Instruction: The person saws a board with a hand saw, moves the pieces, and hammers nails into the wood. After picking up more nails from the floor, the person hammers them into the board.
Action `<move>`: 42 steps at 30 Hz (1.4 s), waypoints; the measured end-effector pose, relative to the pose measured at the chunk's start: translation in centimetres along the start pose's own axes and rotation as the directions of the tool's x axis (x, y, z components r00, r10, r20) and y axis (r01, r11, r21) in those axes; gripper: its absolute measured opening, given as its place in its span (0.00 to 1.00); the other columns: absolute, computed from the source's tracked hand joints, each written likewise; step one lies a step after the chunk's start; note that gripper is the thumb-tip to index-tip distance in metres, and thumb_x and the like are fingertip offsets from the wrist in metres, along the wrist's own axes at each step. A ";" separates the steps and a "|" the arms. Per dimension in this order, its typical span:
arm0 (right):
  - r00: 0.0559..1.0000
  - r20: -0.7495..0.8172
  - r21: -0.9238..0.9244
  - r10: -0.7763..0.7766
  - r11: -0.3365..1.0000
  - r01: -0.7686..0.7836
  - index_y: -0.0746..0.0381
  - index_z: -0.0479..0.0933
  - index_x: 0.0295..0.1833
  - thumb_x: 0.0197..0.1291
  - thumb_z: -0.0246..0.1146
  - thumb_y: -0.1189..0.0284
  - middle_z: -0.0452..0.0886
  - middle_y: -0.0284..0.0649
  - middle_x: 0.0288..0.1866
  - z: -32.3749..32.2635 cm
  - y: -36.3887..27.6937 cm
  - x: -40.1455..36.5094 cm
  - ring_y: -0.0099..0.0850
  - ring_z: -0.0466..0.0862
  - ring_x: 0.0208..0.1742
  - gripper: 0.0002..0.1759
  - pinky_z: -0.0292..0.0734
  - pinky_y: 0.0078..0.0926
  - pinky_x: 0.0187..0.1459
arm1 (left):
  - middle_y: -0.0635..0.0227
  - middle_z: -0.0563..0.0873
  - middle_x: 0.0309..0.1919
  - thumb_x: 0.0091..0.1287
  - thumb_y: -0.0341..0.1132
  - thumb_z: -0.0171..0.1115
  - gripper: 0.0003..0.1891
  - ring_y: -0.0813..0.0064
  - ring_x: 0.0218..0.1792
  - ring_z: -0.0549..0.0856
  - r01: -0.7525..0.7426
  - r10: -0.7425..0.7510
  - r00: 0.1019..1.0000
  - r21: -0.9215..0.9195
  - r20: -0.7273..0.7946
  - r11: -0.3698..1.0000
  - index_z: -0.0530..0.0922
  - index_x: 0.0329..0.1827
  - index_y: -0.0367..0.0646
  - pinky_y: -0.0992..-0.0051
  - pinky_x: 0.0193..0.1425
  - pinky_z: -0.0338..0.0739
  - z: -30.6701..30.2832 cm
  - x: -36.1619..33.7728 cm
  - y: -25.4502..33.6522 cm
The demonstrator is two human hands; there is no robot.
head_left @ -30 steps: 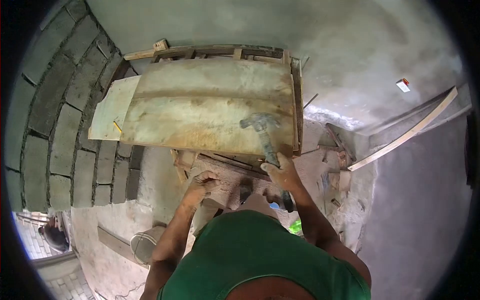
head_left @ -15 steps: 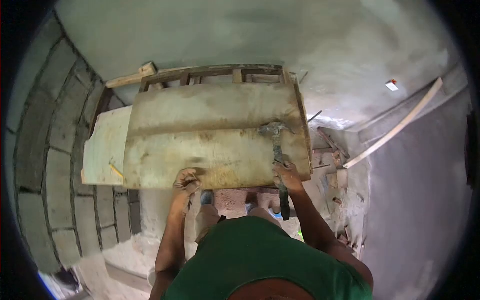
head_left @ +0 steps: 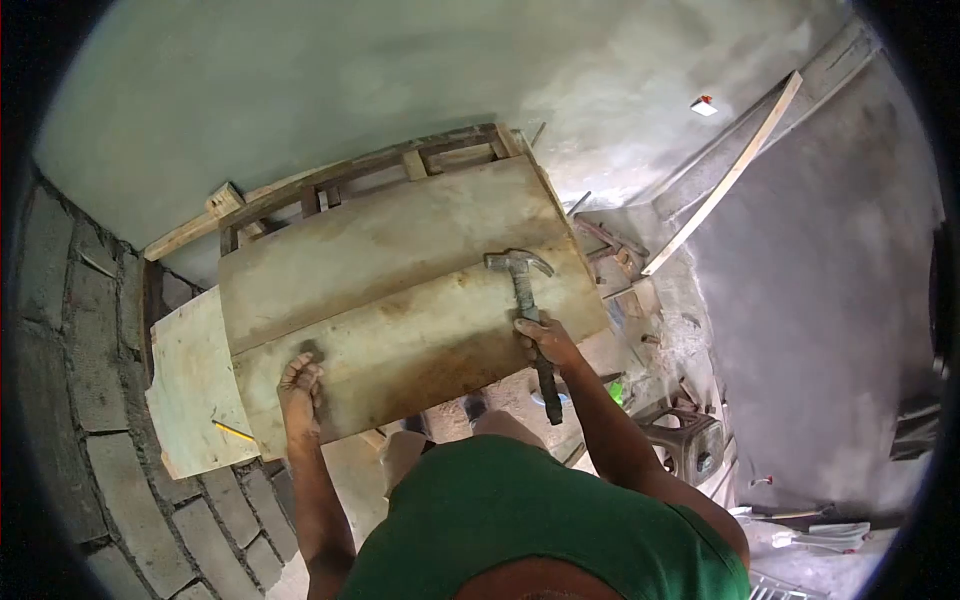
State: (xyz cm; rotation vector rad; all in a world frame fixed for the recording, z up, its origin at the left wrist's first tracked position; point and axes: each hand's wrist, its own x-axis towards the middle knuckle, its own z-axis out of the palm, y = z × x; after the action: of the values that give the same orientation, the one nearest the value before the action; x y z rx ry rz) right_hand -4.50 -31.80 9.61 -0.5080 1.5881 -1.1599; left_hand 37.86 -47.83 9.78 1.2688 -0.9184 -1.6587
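A claw hammer is gripped around the middle of its dark handle by my right hand. Its head lies over the right part of a stained plywood panel. Above the panel's lower left part is my left hand, fingers curled and pinched together. Whatever sits between those fingertips is too small to make out. A second, paler plywood sheet shows to the left of the panel, with a yellow pencil-like stick on it.
A wooden frame runs behind the panel along the plastered wall. A long wood strip leans at the right wall. Scrap wood and a grey stool-like object lie right. Concrete blocks form the left wall.
The view has swung round, so the panel now appears tilted and more floor shows at right. My left hand has shifted left over the panel; the hammer stays in my right hand.
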 end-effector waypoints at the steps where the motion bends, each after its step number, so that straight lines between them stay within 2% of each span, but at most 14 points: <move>1: 1.000 0.001 0.003 0.001 1.000 -0.001 0.60 0.81 0.52 0.65 0.67 0.64 0.76 0.28 0.28 -0.5 0.3 0.5 0.21 0.74 0.26 0.15 0.69 0.23 0.26 | 0.77 0.80 0.29 0.66 0.25 0.61 0.09 0.91 0.21 0.70 -0.019 0.018 0.999 -0.030 -0.030 0.999 0.80 0.49 0.41 0.87 0.19 0.62 -0.1 0.8 -0.6; 5: 0.992 0.125 0.130 -0.029 0.991 0.012 0.61 0.80 0.53 0.65 0.66 0.64 0.77 0.29 0.31 -1.5 1.7 1.0 0.21 0.75 0.29 0.15 0.70 0.22 0.28 | 0.77 0.80 0.28 0.67 0.24 0.60 0.03 0.90 0.21 0.71 -0.215 0.203 0.970 -0.078 -0.137 0.974 0.79 0.40 0.43 0.87 0.23 0.64 -1.1 3.9 -4.7; 14: 0.991 0.125 0.185 -0.056 0.982 0.032 0.61 0.75 0.53 0.64 0.68 0.63 0.76 0.33 0.30 -2.3 1.9 0.4 0.25 0.79 0.33 0.18 0.76 0.24 0.33 | 0.70 0.81 0.33 0.63 0.19 0.60 0.06 0.79 0.34 0.80 -0.172 0.159 0.973 -0.072 -0.166 0.982 0.76 0.37 0.41 0.82 0.41 0.75 -0.1 3.6 -5.2; 16: 0.958 0.238 -0.035 -0.162 0.984 0.175 0.63 0.78 0.46 0.62 0.69 0.64 0.80 0.36 0.32 -3.7 2.8 2.3 0.26 0.80 0.34 0.15 0.77 0.28 0.34 | 0.71 0.81 0.32 0.63 0.20 0.60 0.05 0.80 0.32 0.79 -0.255 0.241 0.956 -0.071 -0.166 0.964 0.76 0.35 0.41 0.82 0.38 0.74 0.2 4.1 -6.1; 22: 0.956 0.222 -0.083 -0.190 0.974 0.213 0.65 0.79 0.40 0.62 0.69 0.64 0.82 0.38 0.33 -4.5 2.8 2.3 0.28 0.81 0.32 0.14 0.78 0.31 0.35 | 0.70 0.81 0.32 0.63 0.22 0.61 0.04 0.80 0.33 0.78 -0.189 0.189 0.980 0.006 -0.058 0.982 0.78 0.33 0.41 0.81 0.40 0.74 0.3 3.7 -5.2; 25: 0.961 0.198 -0.121 -0.193 0.968 0.219 0.63 0.79 0.39 0.62 0.69 0.64 0.80 0.35 0.30 -4.6 2.3 1.9 0.26 0.79 0.29 0.12 0.77 0.29 0.30 | 0.74 0.80 0.31 0.62 0.24 0.62 0.03 0.79 0.32 0.78 -0.155 0.176 0.983 0.271 -0.056 0.950 0.79 0.31 0.43 0.79 0.40 0.74 -2.9 6.0 -6.9; 27: 0.966 0.245 0.135 -0.083 0.989 0.051 0.59 0.79 0.38 0.62 0.68 0.64 0.76 0.31 0.27 -3.5 1.0 1.3 0.23 0.76 0.26 0.11 0.75 0.26 0.28 | 0.77 0.78 0.30 0.62 0.30 0.62 0.02 0.79 0.31 0.76 -0.130 0.135 0.991 0.355 0.012 0.926 0.80 0.31 0.46 0.78 0.38 0.72 -3.3 6.1 -5.9; 28: 0.952 0.305 0.166 -0.019 0.986 -0.033 0.57 0.77 0.41 0.63 0.67 0.64 0.72 0.28 0.26 -3.8 1.4 1.8 0.21 0.73 0.25 0.10 0.74 0.24 0.27 | 0.76 0.77 0.29 0.65 0.35 0.62 0.04 0.79 0.30 0.75 -0.138 0.138 0.990 0.116 0.014 0.984 0.81 0.35 0.46 0.77 0.36 0.71 -1.1 4.7 -4.8; 29: 0.943 0.330 0.248 -0.048 0.968 -0.038 0.56 0.76 0.43 0.63 0.67 0.63 0.71 0.27 0.26 -3.1 0.1 0.8 0.20 0.72 0.24 0.10 0.73 0.23 0.26 | 0.76 0.79 0.28 0.63 0.29 0.63 0.05 0.82 0.27 0.76 -0.069 0.110 0.958 0.160 -0.263 0.985 0.79 0.41 0.43 0.80 0.30 0.71 0.6 4.2 -4.1; 31: 0.985 0.164 0.225 -0.049 0.974 0.011 0.57 0.75 0.37 0.64 0.65 0.62 0.73 0.30 0.25 -1.5 -1.1 -0.1 0.21 0.71 0.20 0.11 0.71 0.24 0.22 | 0.72 0.81 0.29 0.63 0.26 0.63 0.06 0.79 0.26 0.78 -0.088 0.153 0.940 0.216 -0.306 0.972 0.79 0.41 0.42 0.77 0.28 0.73 1.6 4.8 -2.7; 33: 0.978 0.202 0.170 0.050 0.982 -0.085 0.53 0.74 0.46 0.61 0.68 0.61 0.69 0.26 0.24 -1.2 -2.2 -1.2 0.20 0.70 0.19 0.13 0.70 0.23 0.21 | 0.71 0.81 0.35 0.65 0.23 0.61 0.04 0.78 0.35 0.78 -0.140 0.152 0.947 0.063 -0.281 0.988 0.79 0.41 0.40 0.75 0.46 0.76 2.0 4.9 -1.3; 36: 0.969 0.160 0.054 0.191 0.978 -0.202 0.53 0.74 0.46 0.61 0.68 0.60 0.68 0.26 0.23 -2.3 -0.5 0.9 0.20 0.70 0.18 0.14 0.69 0.22 0.19 | 0.73 0.79 0.34 0.66 0.23 0.61 0.03 0.78 0.38 0.77 -0.402 0.368 0.907 -0.161 -0.203 0.901 0.76 0.36 0.41 0.76 0.50 0.74 1.4 7.7 -1.6; 41: 0.970 0.070 -0.233 -0.233 0.942 0.243 0.58 0.76 0.47 0.61 0.66 0.65 0.72 0.28 0.26 -1.1 -1.8 3.1 0.21 0.72 0.19 0.12 0.69 0.21 0.20 | 0.75 0.77 0.33 0.67 0.24 0.60 0.04 0.79 0.39 0.76 -0.236 0.208 0.943 -0.080 -0.259 0.969 0.74 0.35 0.43 0.77 0.51 0.72 -0.5 10.3 0.8; 42: 0.968 0.145 -0.120 -0.207 0.967 0.224 0.60 0.76 0.49 0.64 0.65 0.66 0.77 0.34 0.33 -0.8 -3.5 3.4 0.21 0.75 0.26 0.13 0.72 0.23 0.24 | 0.75 0.77 0.33 0.67 0.24 0.59 0.04 0.79 0.39 0.76 -0.242 0.233 0.945 -0.013 -0.232 0.970 0.75 0.35 0.43 0.78 0.51 0.71 -0.1 10.9 1.4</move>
State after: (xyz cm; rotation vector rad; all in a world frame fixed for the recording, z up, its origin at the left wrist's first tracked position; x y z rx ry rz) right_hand -7.19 -35.72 11.01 -0.8481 1.5318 -1.1580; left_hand 36.69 -58.41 7.02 1.2380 -0.8544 -1.3074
